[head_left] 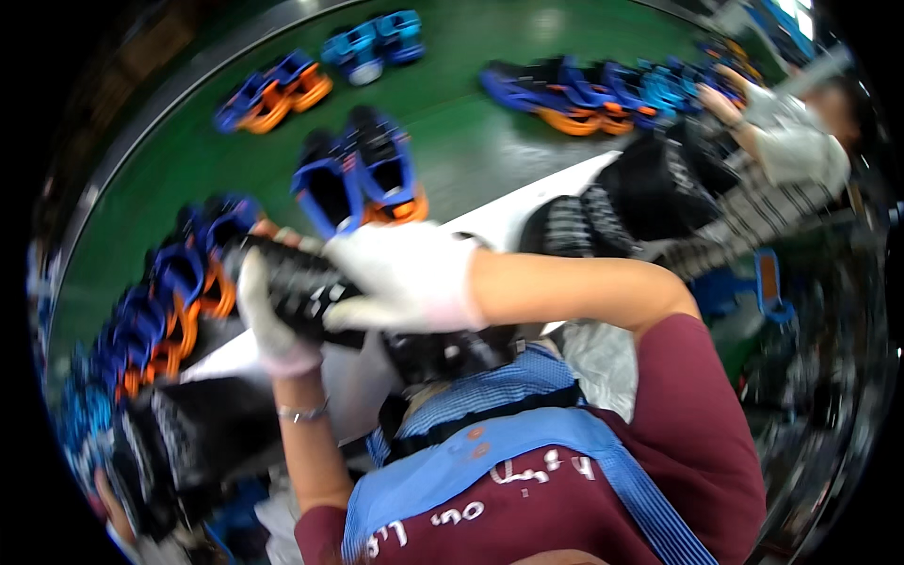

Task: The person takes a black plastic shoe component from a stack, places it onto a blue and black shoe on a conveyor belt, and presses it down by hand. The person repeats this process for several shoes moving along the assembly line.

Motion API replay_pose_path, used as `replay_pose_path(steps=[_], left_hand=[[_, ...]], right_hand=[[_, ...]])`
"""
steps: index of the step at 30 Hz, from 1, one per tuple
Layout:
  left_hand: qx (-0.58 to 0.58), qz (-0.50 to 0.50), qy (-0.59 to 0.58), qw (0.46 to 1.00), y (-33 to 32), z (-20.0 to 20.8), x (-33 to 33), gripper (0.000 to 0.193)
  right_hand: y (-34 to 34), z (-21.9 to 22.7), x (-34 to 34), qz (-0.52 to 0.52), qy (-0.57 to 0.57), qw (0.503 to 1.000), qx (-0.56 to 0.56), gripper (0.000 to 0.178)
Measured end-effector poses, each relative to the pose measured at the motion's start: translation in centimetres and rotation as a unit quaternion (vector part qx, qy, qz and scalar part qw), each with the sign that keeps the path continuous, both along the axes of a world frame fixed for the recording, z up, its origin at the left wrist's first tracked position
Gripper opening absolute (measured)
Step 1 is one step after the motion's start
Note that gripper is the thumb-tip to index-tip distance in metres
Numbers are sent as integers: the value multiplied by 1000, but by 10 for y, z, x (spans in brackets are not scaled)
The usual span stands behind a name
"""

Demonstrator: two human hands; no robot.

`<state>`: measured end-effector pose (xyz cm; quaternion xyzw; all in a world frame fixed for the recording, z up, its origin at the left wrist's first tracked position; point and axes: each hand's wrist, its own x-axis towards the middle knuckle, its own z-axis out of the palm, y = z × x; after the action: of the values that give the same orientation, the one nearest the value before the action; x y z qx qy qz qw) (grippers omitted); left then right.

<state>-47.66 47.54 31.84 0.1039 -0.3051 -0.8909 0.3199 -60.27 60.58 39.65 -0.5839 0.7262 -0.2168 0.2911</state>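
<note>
Black piece (303, 282) in part-curled two-handed grip (403, 273)

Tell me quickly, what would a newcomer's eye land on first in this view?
Probably the white-gloved left hand and right hand, left of centre, with a glossy black piece held between them. Just beyond them, a blue-and-orange pair of shoes pops against the green surface; at upper right, more shoes line up near a co-worker's hand.

A flat white ledge (565, 185) borders the glossy green work surface (461, 47), with bright white light (802, 19) at upper right.
</note>
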Motion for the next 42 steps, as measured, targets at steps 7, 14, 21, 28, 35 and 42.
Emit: replay_pose_path(steps=[7,14,21,28,35,42], left_hand=[[-26,109,-57,992,-13,-12,-2,38],[-248,25,-213,945,-40,-58,7,53],[-679,7,-359,641,-46,-79,-22,32],[-680,27,-417,602,-33,-77,-65,29],[-654,-169,-473,565,-56,-68,-80,43],[-602,-384,-516,473,-74,-60,-109,48]], right_hand=[[-11,-11,12,-60,26,997,-35,45],[-23,-18,-14,-5,193,981,-29,38],[-65,-14,-79,-19,171,977,127,53],[-127,-7,-70,20,380,904,195,44],[-159,-79,-57,56,350,904,241,29],[-177,-95,-65,21,366,915,170,26]])
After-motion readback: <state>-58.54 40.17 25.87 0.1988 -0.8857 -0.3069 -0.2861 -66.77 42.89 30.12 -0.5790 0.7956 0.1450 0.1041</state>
